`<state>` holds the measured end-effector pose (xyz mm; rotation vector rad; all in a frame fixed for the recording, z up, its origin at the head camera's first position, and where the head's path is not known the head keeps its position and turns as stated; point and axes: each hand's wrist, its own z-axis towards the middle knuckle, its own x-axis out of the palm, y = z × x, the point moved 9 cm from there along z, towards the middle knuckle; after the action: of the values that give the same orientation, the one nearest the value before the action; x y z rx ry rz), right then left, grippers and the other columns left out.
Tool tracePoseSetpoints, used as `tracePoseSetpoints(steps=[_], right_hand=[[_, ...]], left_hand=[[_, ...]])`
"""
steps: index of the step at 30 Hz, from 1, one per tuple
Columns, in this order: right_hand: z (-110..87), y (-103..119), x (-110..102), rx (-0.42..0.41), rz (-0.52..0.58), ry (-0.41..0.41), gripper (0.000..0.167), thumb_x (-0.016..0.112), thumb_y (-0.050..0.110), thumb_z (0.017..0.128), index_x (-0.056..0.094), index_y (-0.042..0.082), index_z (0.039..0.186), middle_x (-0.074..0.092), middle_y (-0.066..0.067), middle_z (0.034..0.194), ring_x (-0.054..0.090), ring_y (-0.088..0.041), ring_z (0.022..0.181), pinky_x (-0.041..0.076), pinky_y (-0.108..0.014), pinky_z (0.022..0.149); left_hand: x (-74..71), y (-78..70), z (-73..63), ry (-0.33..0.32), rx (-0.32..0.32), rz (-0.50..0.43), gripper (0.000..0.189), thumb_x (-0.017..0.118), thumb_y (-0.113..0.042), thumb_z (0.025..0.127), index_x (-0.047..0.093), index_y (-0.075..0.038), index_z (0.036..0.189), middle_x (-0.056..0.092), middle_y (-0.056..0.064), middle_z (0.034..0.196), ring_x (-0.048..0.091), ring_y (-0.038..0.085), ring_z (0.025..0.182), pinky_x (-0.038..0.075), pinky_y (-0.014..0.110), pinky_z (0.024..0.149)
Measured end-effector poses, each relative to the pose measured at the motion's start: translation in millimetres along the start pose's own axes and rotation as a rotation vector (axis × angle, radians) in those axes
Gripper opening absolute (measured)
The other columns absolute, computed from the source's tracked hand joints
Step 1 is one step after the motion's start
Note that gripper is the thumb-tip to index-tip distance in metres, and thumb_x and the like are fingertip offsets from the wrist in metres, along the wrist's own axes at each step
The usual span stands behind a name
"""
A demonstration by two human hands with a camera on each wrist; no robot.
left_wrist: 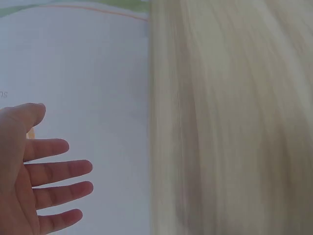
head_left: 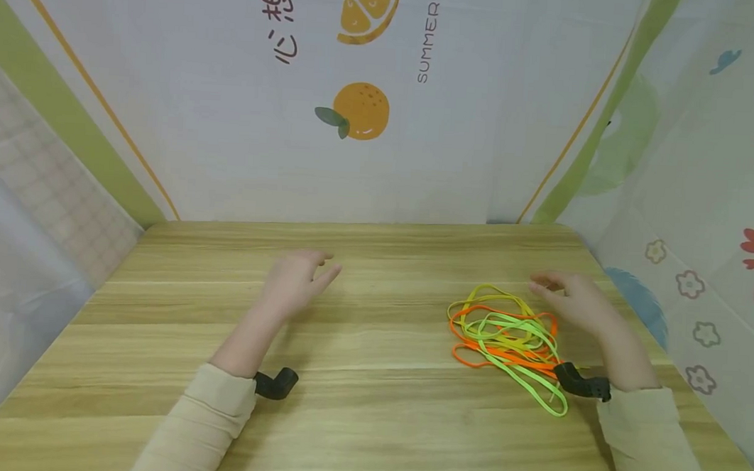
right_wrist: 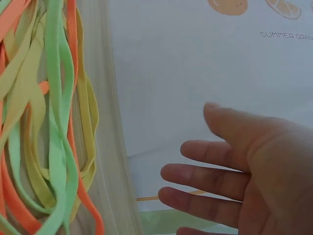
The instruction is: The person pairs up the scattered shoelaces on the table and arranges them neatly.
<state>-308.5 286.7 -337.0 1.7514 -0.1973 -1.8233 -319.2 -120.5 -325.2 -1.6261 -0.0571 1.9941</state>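
A loose tangle of flat laces lies on the right half of the wooden table: a green lace, an orange lace and a yellow lace. My right hand is beside the tangle's upper right, holding nothing, its fingers spread in the right wrist view. Strands of the green lace hang across that view's left side. Over the left half of the table is my left hand, with nothing in it. Its fingers are straight and apart in the left wrist view.
The wood-grain table ends at a white printed curtain behind and more printed cloth on the right. Black wrist mounts sit on both forearms.
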Motion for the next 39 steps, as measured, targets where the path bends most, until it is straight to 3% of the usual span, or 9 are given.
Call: tracePoseSetpoints(steps=[4, 19, 25, 30, 33, 39], right_hand=[[-1.2, 0, -1, -0.012, -0.015, -0.002, 0.046, 0.052, 0.031, 0.1, 0.057, -0.007, 0.125, 0.063, -0.023, 0.112, 0.055, -0.041, 0.106, 0.04, -0.058, 0.088], [-5.8, -15, -12, 0.013, 0.003, -0.044, 0.028, 0.062, 0.016, 0.095, 0.065, -0.007, 0.112, 0.067, -0.016, 0.096, 0.062, -0.036, 0.091, 0.048, -0.05, 0.078], [-6.8, -20, -16, -0.019, 0.013, -0.071, 0.023, 0.065, 0.009, 0.092, 0.067, -0.007, 0.108, 0.068, -0.014, 0.093, 0.063, -0.033, 0.088, 0.049, -0.033, 0.072], [-7.5, -31, -15, -0.017, 0.051, -0.072, 0.023, 0.066, 0.008, 0.091, 0.067, -0.007, 0.108, 0.068, -0.016, 0.096, 0.062, -0.024, 0.088, 0.046, -0.019, 0.071], [-8.2, -37, -13, -0.008, 0.059, -0.071, 0.023, 0.067, 0.009, 0.09, 0.068, -0.007, 0.107, 0.068, -0.017, 0.098, 0.062, -0.021, 0.088, 0.047, -0.021, 0.073], [-10.6, -50, -9, 0.043, 0.069, -0.042, 0.028, 0.064, 0.014, 0.093, 0.066, -0.008, 0.11, 0.067, -0.021, 0.104, 0.06, -0.038, 0.099, 0.046, -0.048, 0.084]], left_hand=[[9.0, -12.4, 1.7, 0.004, 0.024, -0.013, 0.05, 0.049, -0.043, 0.099, 0.061, -0.003, 0.126, 0.066, 0.015, 0.111, 0.065, 0.027, 0.087, 0.051, 0.044, 0.077], [31.9, -52.9, 8.8, -0.005, 0.032, -0.099, 0.034, 0.054, -0.036, 0.097, 0.071, -0.009, 0.109, 0.067, 0.001, 0.087, 0.059, 0.014, 0.075, 0.048, 0.031, 0.064], [41.0, -64.5, 13.8, -0.009, 0.04, -0.151, 0.025, 0.059, -0.03, 0.095, 0.072, -0.01, 0.103, 0.065, -0.001, 0.081, 0.057, 0.012, 0.068, 0.047, 0.03, 0.061], [54.1, -72.7, 17.3, 0.027, 0.031, -0.212, 0.024, 0.06, -0.029, 0.095, 0.073, -0.01, 0.103, 0.066, -0.001, 0.084, 0.058, 0.011, 0.071, 0.048, 0.03, 0.063], [62.6, -78.1, 19.1, 0.054, 0.021, -0.248, 0.023, 0.06, -0.028, 0.094, 0.073, -0.011, 0.102, 0.066, -0.002, 0.084, 0.058, 0.011, 0.072, 0.048, 0.03, 0.064], [75.8, -87.7, 22.0, 0.083, -0.015, -0.327, 0.02, 0.061, -0.026, 0.093, 0.073, -0.011, 0.1, 0.065, -0.004, 0.083, 0.058, 0.011, 0.074, 0.048, 0.03, 0.067]])
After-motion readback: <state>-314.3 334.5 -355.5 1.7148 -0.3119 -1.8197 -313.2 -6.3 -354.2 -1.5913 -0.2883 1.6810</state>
